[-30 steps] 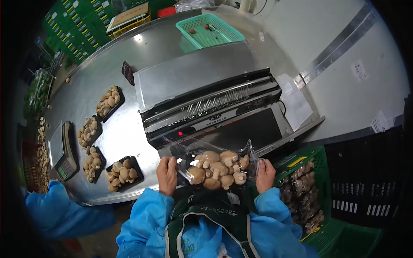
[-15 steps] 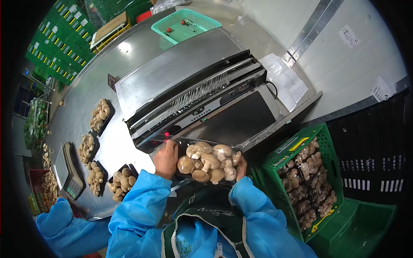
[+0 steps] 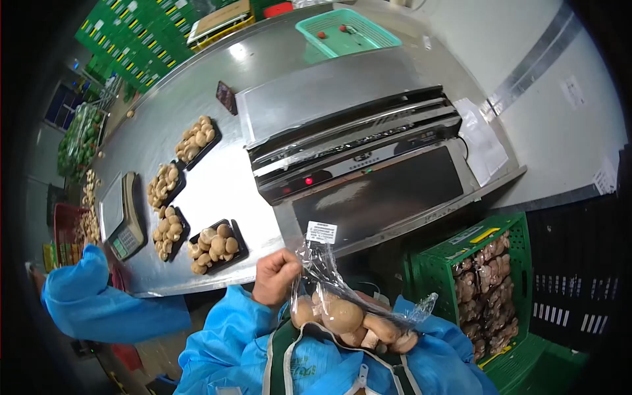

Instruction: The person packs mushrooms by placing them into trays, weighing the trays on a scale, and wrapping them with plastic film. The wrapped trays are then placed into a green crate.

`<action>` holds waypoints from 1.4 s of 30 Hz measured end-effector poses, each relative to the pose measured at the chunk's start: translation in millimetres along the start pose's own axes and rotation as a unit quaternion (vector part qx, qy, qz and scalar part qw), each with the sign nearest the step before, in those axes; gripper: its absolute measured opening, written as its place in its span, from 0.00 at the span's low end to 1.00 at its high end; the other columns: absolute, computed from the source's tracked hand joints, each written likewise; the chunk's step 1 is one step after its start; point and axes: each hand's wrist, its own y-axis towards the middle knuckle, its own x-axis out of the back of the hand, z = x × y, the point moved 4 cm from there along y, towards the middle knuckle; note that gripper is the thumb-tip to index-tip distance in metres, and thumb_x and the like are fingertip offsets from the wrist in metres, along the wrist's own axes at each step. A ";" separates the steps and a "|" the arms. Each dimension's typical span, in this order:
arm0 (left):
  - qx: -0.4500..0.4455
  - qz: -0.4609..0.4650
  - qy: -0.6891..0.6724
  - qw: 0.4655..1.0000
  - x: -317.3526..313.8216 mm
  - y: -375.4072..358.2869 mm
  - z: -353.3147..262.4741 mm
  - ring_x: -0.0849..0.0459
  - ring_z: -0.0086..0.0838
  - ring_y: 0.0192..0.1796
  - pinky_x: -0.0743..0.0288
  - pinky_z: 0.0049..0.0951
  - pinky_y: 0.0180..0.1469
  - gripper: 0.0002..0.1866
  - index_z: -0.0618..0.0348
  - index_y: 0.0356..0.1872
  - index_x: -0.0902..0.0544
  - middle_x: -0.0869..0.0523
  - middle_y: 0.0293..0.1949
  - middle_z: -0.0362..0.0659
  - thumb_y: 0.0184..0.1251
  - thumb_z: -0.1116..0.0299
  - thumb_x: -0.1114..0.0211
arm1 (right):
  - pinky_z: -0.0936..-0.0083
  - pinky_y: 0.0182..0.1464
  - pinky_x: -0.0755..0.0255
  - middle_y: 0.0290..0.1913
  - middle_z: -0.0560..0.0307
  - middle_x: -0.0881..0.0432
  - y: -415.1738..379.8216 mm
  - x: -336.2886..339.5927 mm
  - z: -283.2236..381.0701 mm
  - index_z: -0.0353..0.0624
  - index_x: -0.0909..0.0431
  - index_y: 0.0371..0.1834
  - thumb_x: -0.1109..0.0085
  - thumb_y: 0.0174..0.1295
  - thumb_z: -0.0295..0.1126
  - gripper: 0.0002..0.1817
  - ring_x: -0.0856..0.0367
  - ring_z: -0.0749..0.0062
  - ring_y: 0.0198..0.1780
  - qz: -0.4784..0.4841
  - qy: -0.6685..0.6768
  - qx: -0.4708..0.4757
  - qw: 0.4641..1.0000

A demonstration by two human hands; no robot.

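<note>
My left hand (image 3: 276, 275) is closed on the clear film at the upper left corner of a mushroom pack (image 3: 342, 316). The pack is tilted close to my chest, with loose film bunched above it and a white label (image 3: 322, 232) on the film. Film and mushrooms cover most of my right hand at the pack's right side, so its fingers cannot be made out. Beyond the pack stands the film-wrapping machine (image 3: 362, 158) with a red light and a dark plate (image 3: 388, 197).
Several mushroom trays (image 3: 214, 247) stand on the steel table (image 3: 158, 276), beside a scale (image 3: 125, 224). A co-worker's blue sleeve (image 3: 99, 296) is at the left. A green crate of mushrooms (image 3: 461, 243) is at the right, a turquoise basket (image 3: 388, 38) at the back.
The pack has come off the machine's front edge towards my chest and tilted, its film now pulled up by my left hand. The label has come into sight. The view has shifted.
</note>
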 end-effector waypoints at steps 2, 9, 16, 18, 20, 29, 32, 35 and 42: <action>0.010 0.000 0.013 1.000 5.9 -0.8 7.1 0.31 0.13 0.26 0.37 0.17 0.29 0.04 0.62 0.29 0.23 0.25 0.23 0.33 0.63 0.76 0.44 | 0.89 0.27 0.35 0.34 0.64 0.29 3.3 -3.6 -7.6 0.44 0.37 0.62 0.37 0.54 0.47 0.35 0.33 0.89 0.29 -0.031 -0.036 0.002 0.999; 0.140 0.349 -0.286 0.882 -72.0 -30.7 -2.5 0.22 0.29 0.49 0.29 0.29 0.54 0.13 0.62 0.49 0.24 0.20 0.45 0.46 0.64 0.73 0.42 | 0.85 0.42 0.30 0.44 0.62 0.26 -19.6 -9.7 -10.5 0.41 0.37 0.62 0.57 0.69 0.42 0.23 0.25 0.84 0.40 0.001 0.047 -0.075 0.996; 0.231 0.399 -0.213 0.861 -61.4 -62.5 13.4 0.23 0.31 0.53 0.30 0.32 0.57 0.14 0.62 0.51 0.25 0.21 0.48 0.48 0.66 0.69 0.44 | 0.68 0.67 0.44 0.62 0.43 0.32 -49.6 7.7 53.0 0.33 0.41 0.65 0.49 0.63 0.32 0.27 0.35 0.60 0.65 -0.147 -0.496 0.285 0.807; 0.250 0.384 -0.183 0.870 -62.5 -65.5 19.5 0.24 0.32 0.54 0.31 0.33 0.58 0.15 0.62 0.51 0.25 0.22 0.49 0.48 0.66 0.68 0.45 | 0.68 0.69 0.50 0.69 0.43 0.43 -30.7 -42.6 39.1 0.35 0.46 0.68 0.44 0.60 0.34 0.35 0.45 0.55 0.70 0.043 -0.619 0.252 0.743; 0.270 0.353 -0.152 0.883 -61.8 -67.6 25.8 0.24 0.32 0.55 0.31 0.33 0.58 0.16 0.63 0.52 0.25 0.22 0.50 0.49 0.67 0.66 0.45 | 0.67 0.67 0.45 0.68 0.38 0.44 -23.3 -47.1 4.8 0.40 0.57 0.72 0.39 0.57 0.38 0.45 0.41 0.51 0.68 0.088 -0.672 0.188 0.711; 0.192 0.219 -0.309 0.905 -125.9 -36.9 21.8 0.33 0.47 0.63 0.35 0.44 0.63 0.47 0.64 0.64 0.38 0.37 0.65 0.54 0.58 0.29 0.56 | 0.75 0.54 0.31 0.52 0.49 0.24 -138.6 110.4 -44.8 0.31 0.49 0.67 0.38 0.57 0.37 0.40 0.24 0.71 0.51 -0.131 -0.250 0.231 0.931; 0.154 0.251 -0.177 0.939 -174.9 -20.2 46.8 0.25 0.39 0.55 0.28 0.40 0.56 0.40 0.64 0.60 0.34 0.27 0.56 0.51 0.61 0.36 0.50 | 0.73 0.60 0.34 0.58 0.50 0.29 -157.9 157.2 -56.3 0.32 0.50 0.68 0.41 0.61 0.37 0.38 0.30 0.70 0.58 -0.191 -0.129 0.378 0.897; 0.261 0.178 -0.218 0.923 -263.2 12.8 61.6 0.19 0.29 0.44 0.22 0.33 0.46 0.23 0.63 0.56 0.30 0.20 0.45 0.44 0.68 0.56 0.47 | 0.72 0.64 0.39 0.64 0.49 0.36 -183.1 190.3 -66.1 0.34 0.52 0.69 0.41 0.60 0.38 0.40 0.37 0.65 0.64 -0.268 -0.117 0.437 0.851; -0.002 0.326 0.040 0.944 -426.5 83.0 75.5 0.24 0.33 0.53 0.32 0.31 0.57 0.28 0.64 0.61 0.35 0.24 0.53 0.50 0.62 0.67 0.37 | 0.71 0.51 0.26 0.52 0.56 0.26 -261.9 250.9 -22.2 0.43 0.37 0.60 0.44 0.62 0.43 0.26 0.24 0.68 0.52 -0.358 0.065 0.598 0.715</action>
